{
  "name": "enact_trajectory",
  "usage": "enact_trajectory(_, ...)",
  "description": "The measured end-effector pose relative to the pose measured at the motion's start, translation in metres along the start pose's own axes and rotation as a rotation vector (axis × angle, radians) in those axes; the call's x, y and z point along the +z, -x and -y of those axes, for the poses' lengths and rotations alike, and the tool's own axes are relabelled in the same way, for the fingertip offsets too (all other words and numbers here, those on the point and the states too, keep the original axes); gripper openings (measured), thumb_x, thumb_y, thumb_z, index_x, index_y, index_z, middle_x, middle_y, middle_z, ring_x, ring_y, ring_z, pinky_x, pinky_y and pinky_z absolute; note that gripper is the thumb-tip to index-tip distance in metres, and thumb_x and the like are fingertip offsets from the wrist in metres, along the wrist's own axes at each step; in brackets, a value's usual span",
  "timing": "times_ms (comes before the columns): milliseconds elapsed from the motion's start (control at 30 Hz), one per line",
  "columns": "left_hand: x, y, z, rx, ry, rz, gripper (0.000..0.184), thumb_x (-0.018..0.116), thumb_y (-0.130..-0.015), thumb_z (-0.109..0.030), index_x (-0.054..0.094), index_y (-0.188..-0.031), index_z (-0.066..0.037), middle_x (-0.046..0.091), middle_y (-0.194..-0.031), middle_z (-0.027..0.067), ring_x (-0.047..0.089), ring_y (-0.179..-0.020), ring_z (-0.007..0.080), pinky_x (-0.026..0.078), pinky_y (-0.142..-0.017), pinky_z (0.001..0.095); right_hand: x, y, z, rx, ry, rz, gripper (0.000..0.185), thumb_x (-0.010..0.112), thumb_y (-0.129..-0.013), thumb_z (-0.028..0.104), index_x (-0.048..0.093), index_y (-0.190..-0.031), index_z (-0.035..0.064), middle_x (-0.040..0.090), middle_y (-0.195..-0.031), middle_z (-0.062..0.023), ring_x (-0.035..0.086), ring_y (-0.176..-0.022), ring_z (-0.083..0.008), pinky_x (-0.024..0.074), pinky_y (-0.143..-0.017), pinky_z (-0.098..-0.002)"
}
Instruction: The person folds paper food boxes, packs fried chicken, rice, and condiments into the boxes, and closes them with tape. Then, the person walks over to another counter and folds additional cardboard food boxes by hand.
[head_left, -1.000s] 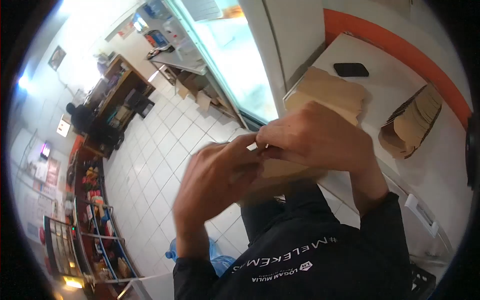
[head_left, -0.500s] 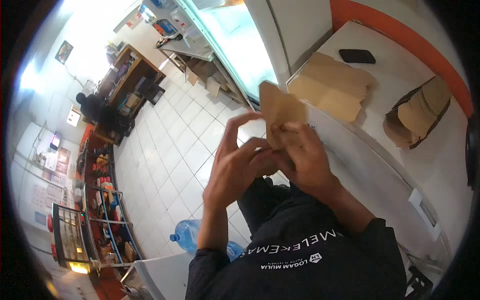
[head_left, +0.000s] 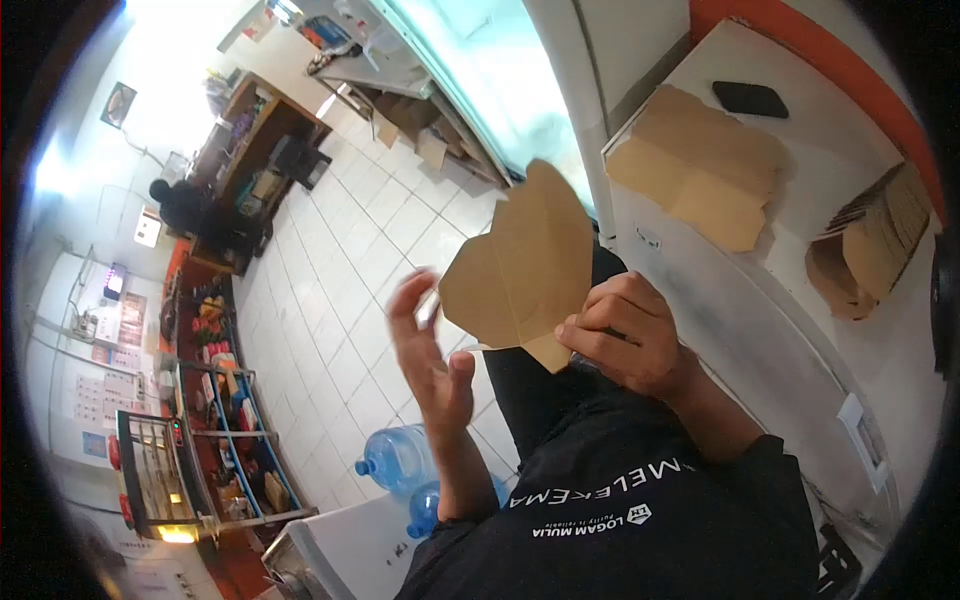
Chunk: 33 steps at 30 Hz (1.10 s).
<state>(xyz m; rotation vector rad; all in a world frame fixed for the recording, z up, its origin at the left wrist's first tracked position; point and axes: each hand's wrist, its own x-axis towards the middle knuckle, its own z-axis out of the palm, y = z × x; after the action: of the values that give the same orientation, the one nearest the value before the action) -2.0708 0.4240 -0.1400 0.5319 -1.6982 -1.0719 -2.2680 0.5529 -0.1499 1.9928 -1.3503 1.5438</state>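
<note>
A flat, creased piece of brown cardboard (head_left: 525,260) with scalloped edges hangs in front of my torso, its folds opened out. My right hand (head_left: 632,335) pinches its lower right edge between thumb and fingers. Just left of the cardboard, my left hand (head_left: 432,350) has its fingers apart and slightly blurred, with the fingertips close to the left edge. Another flat brown cardboard piece (head_left: 695,165) lies on the white surface to the right. Farther right stands a stack of folded cardboard pieces (head_left: 880,245).
A black phone (head_left: 750,99) lies on the white chest top (head_left: 830,140) beside the flat cardboard. Blue water bottles (head_left: 398,458) are at lower left, by a white surface (head_left: 340,545). A dark-clothed person (head_left: 185,210) is by the far wooden shelf (head_left: 245,150). White floor tiles (head_left: 330,260) stretch between.
The cardboard, folded narrow between both hands before, is now spread wide and flat. My left hand has come off it and moved left; my right hand still grips it.
</note>
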Motion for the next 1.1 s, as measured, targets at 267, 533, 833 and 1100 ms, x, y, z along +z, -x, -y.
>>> enact_trajectory(267,-0.010,-0.002,0.044,-0.498,0.159,0.202,0.037,0.076,-0.093,-0.011,0.059,-0.121,0.006,0.068,-0.106,0.0073,0.064,-0.090,0.0111,0.055,-0.075,0.0262,0.055,0.017,-0.042,0.320,-0.353,0.246,0.014,0.078,-0.082,0.005,0.073,-0.095,0.0019,0.052,-0.089,-0.0053,0.059,-0.070,-0.0180,0.0482,-0.061,-0.0292)
enact_trajectory(533,0.035,0.005,0.082,-0.514,0.033,-0.058,0.023,0.069,-0.099,-0.015,0.065,-0.112,0.004,0.069,-0.100,0.0060,0.065,-0.088,0.0123,0.052,-0.077,0.0270,0.089,0.021,-0.056,0.769,-0.372,0.044,0.019,0.077,-0.088,0.017,0.066,-0.087,0.0013,0.053,-0.090,-0.0116,0.060,-0.081,-0.0233,0.0506,-0.069,-0.0361)
enact_trajectory(833,0.059,0.002,0.075,-0.471,0.108,-0.194,0.017,0.069,-0.098,-0.013,0.069,-0.107,0.002,0.072,-0.100,0.0069,0.065,-0.089,0.0134,0.053,-0.079,0.0294,0.100,0.013,-0.069,0.726,-0.345,-0.181,0.017,0.075,-0.080,0.004,0.059,-0.075,0.0042,0.049,-0.089,-0.0055,0.047,-0.070,-0.0113,0.0411,-0.057,-0.0250)
enact_trajectory(1100,0.050,-0.008,0.066,-0.390,-0.203,0.233,0.029,0.080,-0.087,-0.007,0.070,-0.114,-0.001,0.071,-0.111,0.0090,0.067,-0.099,0.0185,0.054,-0.085,0.0328,0.073,0.010,-0.087,0.546,-0.460,0.087,0.023,0.075,-0.093,0.023,0.064,-0.097,0.0024,0.051,-0.103,-0.0108,0.057,-0.084,-0.0171,0.0503,-0.070,-0.0306)
